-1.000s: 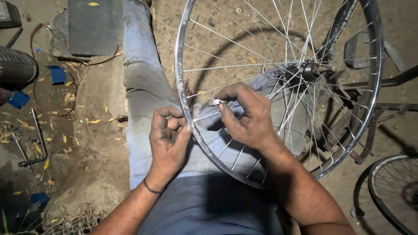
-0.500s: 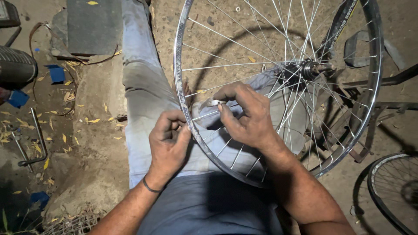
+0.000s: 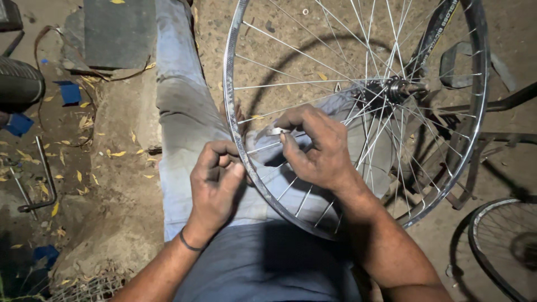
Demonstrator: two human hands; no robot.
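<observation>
A bare bicycle wheel with a shiny metal rim (image 3: 229,84), thin spokes and a hub (image 3: 391,88) rests upright across my lap. My left hand (image 3: 215,182) pinches the outside of the rim at its lower left. My right hand (image 3: 319,148) reaches in among the spokes just inside the rim and grips a small silvery tool (image 3: 277,132) set on a spoke end. My legs in light blue trousers (image 3: 179,95) stretch out under the wheel.
Dirt ground lies all around, strewn with yellow leaves. A dark flat slab (image 3: 114,31) and a tyre (image 3: 19,84) sit at upper left, a bent metal rod (image 3: 47,179) at left, a second wheel (image 3: 503,246) at lower right, a dark metal frame (image 3: 492,106) at right.
Both hands stay at the same spot on the rim. My right fingers have shifted slightly around the small tool; the wheel barely moves.
</observation>
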